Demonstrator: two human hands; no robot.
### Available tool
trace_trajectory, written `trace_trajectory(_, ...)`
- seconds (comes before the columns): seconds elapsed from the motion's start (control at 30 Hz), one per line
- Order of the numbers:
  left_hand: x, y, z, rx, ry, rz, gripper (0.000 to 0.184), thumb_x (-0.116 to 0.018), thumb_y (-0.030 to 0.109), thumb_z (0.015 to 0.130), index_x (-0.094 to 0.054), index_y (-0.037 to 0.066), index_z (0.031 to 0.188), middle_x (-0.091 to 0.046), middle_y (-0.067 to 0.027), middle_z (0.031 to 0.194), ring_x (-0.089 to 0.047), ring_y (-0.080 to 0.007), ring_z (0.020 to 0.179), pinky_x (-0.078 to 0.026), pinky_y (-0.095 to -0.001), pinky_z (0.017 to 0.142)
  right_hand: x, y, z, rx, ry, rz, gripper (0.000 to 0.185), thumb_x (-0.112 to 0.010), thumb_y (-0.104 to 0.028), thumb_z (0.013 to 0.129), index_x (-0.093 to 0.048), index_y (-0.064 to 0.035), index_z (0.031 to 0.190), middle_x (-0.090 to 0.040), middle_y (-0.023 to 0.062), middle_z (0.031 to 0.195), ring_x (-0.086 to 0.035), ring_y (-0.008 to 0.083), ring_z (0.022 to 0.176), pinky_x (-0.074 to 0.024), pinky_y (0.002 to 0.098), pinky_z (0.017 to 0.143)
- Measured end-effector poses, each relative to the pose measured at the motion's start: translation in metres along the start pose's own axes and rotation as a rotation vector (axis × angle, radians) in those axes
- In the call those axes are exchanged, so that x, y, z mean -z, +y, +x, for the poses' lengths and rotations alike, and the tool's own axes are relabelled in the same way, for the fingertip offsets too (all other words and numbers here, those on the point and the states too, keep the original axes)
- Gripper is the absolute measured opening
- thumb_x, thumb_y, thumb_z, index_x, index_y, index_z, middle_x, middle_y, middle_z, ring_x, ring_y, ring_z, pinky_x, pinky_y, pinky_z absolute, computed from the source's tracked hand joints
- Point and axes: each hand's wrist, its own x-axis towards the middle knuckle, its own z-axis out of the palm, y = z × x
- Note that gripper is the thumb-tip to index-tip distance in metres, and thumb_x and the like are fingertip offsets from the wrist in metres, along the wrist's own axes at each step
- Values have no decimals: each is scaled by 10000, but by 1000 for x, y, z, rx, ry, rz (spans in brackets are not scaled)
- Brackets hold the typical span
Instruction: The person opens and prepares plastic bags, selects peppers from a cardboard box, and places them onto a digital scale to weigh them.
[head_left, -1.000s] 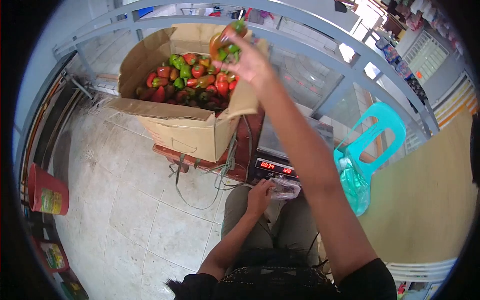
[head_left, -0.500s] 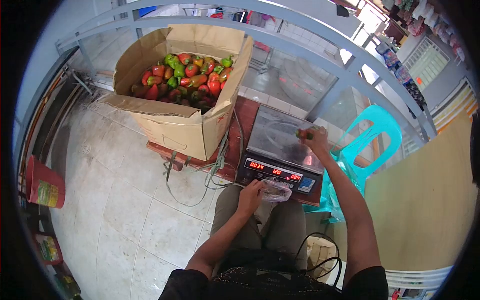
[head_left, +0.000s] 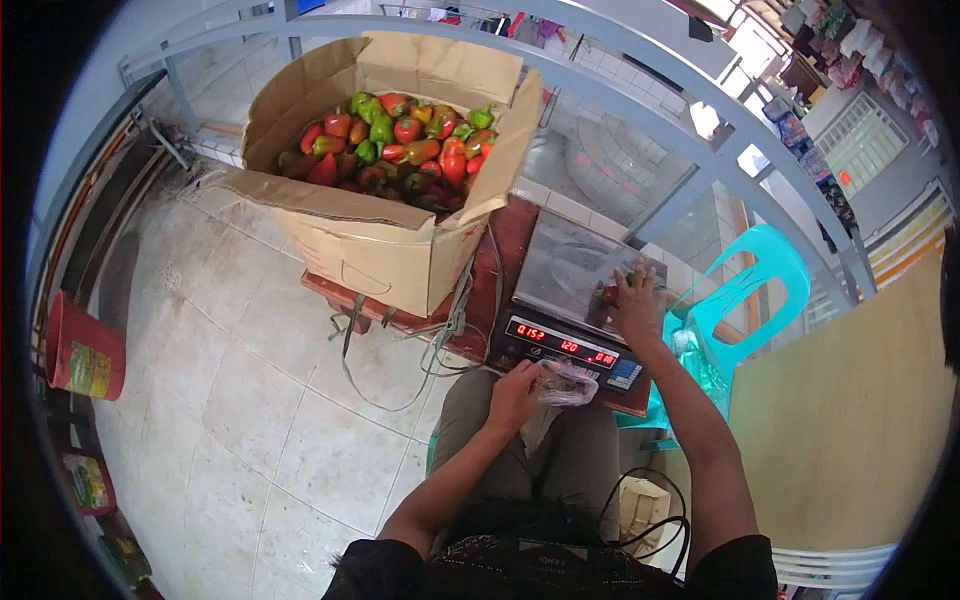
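Note:
My right hand (head_left: 639, 308) is over the right side of the metal scale pan (head_left: 565, 262), its fingers spread. Against its thumb side lies a dark red pepper (head_left: 608, 294), partly covered by the hand. The black digital scale (head_left: 530, 350) has lit red digits, about 0.152 on the left display. Just in front of its keypad, my left hand (head_left: 514, 398) is closed on the edge of a clear plastic bag (head_left: 567, 384), above my lap.
A cardboard box (head_left: 365, 262) of red and green peppers (head_left: 400, 145) stands left of the scale on a red-brown stand (head_left: 512, 235). To the right are a turquoise plastic chair (head_left: 765, 270) and a wooden board (head_left: 850, 420). Loose straps (head_left: 440, 335) hang beside the box.
My right hand has lowered onto the scale pan with the pepper, and its fingers have spread. The left display has risen from about 0.034 to 0.152. My left hand keeps the bag.

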Motion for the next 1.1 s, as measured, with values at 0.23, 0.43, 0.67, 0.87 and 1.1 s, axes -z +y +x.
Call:
trace_trajectory(0.23,7,2,0,3,11,-96,139,-603,27,827,-610,88,952,-588,-103,900,-622,-344,805,-490,-431,678,52,13,56,5,-218,-53,645,-760,-319,734,-540,-150,1317,-520,192,1304,-516,374,1196,-476,514,916)
trace_trajectory(0.43,6,-2,0,9,21,-126,139,-602,28,824,-608,94,947,-589,-99,913,-622,-344,828,-493,-439,686,234,-85,137,542,735,347,243,-638,-159,833,-625,-27,1036,-603,157,951,-572,357,951,-465,440,849)
trace_trajectory(0.67,10,-5,0,40,10,-161,129,-602,38,847,-620,76,969,-582,-111,885,-616,-337,780,-480,-418,666,216,-264,254,810,491,422,341,-713,-276,739,-684,-92,1025,-615,155,1009,-572,338,1021,-472,465,886)
trace_trajectory(0.87,15,-6,5,58,30,-139,151,-615,23,809,-631,75,950,-590,-116,886,-620,-333,793,-481,-413,675,211,-317,316,778,-324,437,625,-754,-478,713,-652,-87,1189,-667,153,1150,-639,310,1010,-490,432,883)
trace_trajectory(1.1,10,-11,9,108,-21,-208,179,-591,-16,795,-626,92,934,-589,-107,895,-612,-348,833,-487,-426,703,214,-263,305,841,-338,592,463,-720,-265,779,-643,-24,1166,-702,178,943,-649,306,810,-502,442,751)
